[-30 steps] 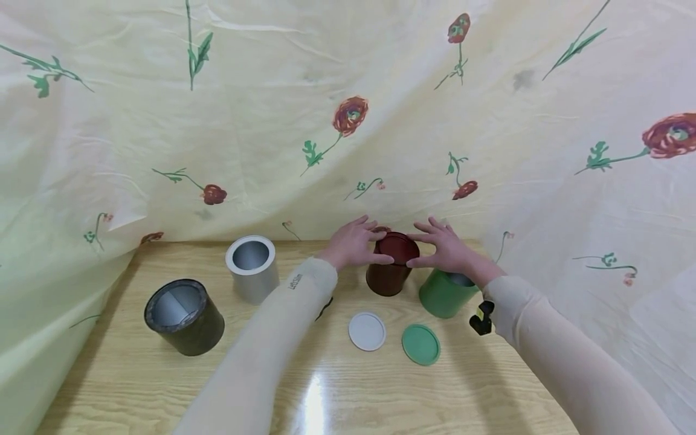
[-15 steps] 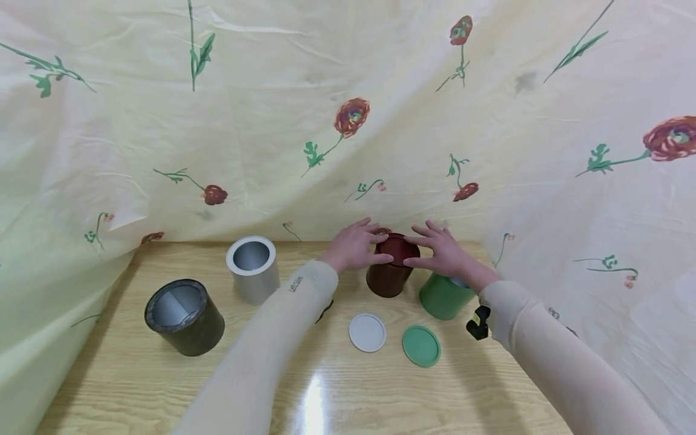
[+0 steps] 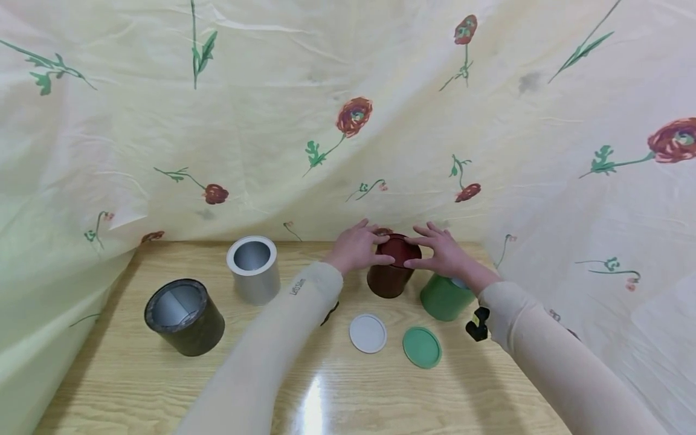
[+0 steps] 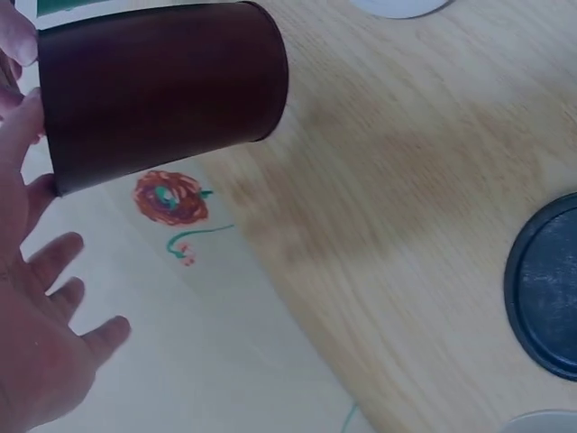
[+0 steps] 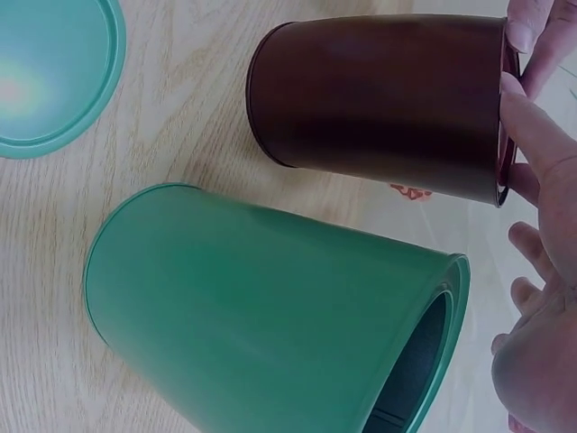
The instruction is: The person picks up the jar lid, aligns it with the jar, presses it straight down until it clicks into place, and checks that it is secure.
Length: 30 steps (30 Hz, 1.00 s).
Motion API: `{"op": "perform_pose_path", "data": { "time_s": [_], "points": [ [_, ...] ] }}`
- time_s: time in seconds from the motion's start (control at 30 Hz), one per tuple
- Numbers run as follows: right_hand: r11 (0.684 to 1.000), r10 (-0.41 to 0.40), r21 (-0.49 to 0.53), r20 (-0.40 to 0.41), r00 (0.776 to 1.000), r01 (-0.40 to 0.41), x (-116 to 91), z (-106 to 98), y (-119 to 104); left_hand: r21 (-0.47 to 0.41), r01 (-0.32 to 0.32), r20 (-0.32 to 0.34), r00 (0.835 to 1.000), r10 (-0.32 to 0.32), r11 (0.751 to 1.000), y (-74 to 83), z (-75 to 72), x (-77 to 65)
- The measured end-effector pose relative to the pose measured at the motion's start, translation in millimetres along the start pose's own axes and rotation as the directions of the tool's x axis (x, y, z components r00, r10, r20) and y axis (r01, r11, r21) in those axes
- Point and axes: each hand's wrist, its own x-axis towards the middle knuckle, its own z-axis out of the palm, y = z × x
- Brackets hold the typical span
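A dark brown can (image 3: pixel 388 283) stands upright at the back of the table, its top covered by a dark red lid (image 3: pixel 399 251). From its left side, my left hand (image 3: pixel 357 248) touches the rim with thumb and forefinger spread and fairly straight. My right hand (image 3: pixel 443 251) does the same from the right. In both wrist views the fingertips lie along the brown can's top edge (image 4: pixel 47 117), while the other fingers stay off it. Beneath my right wrist stands a green can (image 5: pixel 261 307) with its top uncovered.
White (image 3: pixel 367 333) and green (image 3: pixel 422 347) round lids lie in front of the brown can. A black lid (image 4: pixel 552 289) appears in the left wrist view. An uncovered white can (image 3: pixel 255 284) and an uncovered black can (image 3: pixel 190 329) stand left. Flowered cloth (image 3: pixel 272 151) hangs behind.
My right hand has shifted slightly left over the brown can's rim, and my left hand slightly right. The cans and lids keep their places.
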Motion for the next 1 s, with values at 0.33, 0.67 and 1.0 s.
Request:
{"op": "perform_pose_path", "data": {
  "time_s": [0.33,0.67,1.0],
  "points": [
    [1.000,0.005,0.002,0.003,1.000,-0.005,1,-5,-3,0.059,0.081,0.057,0.995,-0.084,0.995,21.1,-17.6,-3.3],
    [1.000,0.007,-0.025,-0.003,1.000,-0.007,2,-2,-2,0.107,0.090,0.060,0.994,-0.096,0.990,18.5,-12.5,-5.0],
    [0.999,-0.005,-0.053,-0.033,0.999,0.004,-2,-3,-6,0.183,-0.009,-0.013,1.000,0.011,0.983,12.1,-14.3,-8.1]
  ]
}}
